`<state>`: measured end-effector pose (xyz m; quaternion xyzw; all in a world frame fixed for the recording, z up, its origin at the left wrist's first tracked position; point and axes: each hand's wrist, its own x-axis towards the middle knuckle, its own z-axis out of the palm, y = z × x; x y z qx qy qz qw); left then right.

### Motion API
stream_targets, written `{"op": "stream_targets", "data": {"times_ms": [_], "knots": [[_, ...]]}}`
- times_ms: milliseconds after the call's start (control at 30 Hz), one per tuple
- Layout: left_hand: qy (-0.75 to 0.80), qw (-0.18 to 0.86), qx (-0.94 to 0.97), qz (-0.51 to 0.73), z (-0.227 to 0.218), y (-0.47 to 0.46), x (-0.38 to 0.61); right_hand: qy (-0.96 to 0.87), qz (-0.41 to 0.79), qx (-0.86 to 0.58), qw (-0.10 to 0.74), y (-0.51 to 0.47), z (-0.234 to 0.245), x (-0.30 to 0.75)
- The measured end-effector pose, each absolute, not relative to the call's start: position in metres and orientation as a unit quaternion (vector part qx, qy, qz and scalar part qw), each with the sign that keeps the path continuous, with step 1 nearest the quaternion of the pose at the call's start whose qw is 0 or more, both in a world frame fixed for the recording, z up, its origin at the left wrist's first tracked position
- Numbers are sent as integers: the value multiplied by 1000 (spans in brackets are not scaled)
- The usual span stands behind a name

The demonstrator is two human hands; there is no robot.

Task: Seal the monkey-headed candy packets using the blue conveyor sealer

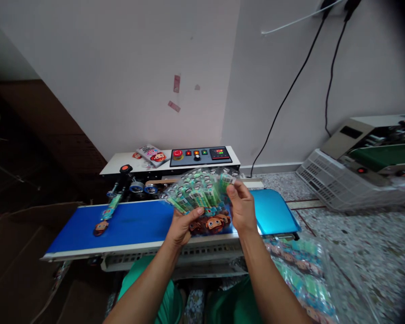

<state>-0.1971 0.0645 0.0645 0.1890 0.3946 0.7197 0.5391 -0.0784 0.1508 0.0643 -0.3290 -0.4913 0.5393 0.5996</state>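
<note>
My left hand (184, 225) is wrapped round the lower left of a fanned bunch of clear plastic packets (197, 193), its thumb across the front. Each packet shows green at the top and a brown cartoon head at the bottom. At the bunch's right side my right hand (241, 204) pinches the top corner of one packet (226, 180) with a barcode. The bunch hangs above the blue conveyor belt (138, 225) of a bag-sealing machine. Farther left, a single packet (110, 209) lies on that belt, its top end at the rollers.
Behind the belt stands a control panel (202, 156) with lit buttons, and a printed pouch (153, 155) beside it. More packets in clear bags (300, 274) lie on the floor at right. A white plastic crate (324, 180) supports another machine (378, 139). Cardboard (16, 252) is at left.
</note>
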Motion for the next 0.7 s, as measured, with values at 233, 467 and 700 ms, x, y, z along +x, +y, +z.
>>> {"op": "stream_targets", "data": {"times_ms": [233,467,700], "knots": [[379,545,186,725,55,66,-202,-456,433,-343,698,154,68,-71],[390,529,186,731,59,65,-209,-508,305,-466,658,193,58,-8],[418,525,197,715,63,64,-211,-674,200,-610,366,218,15,16]]}}
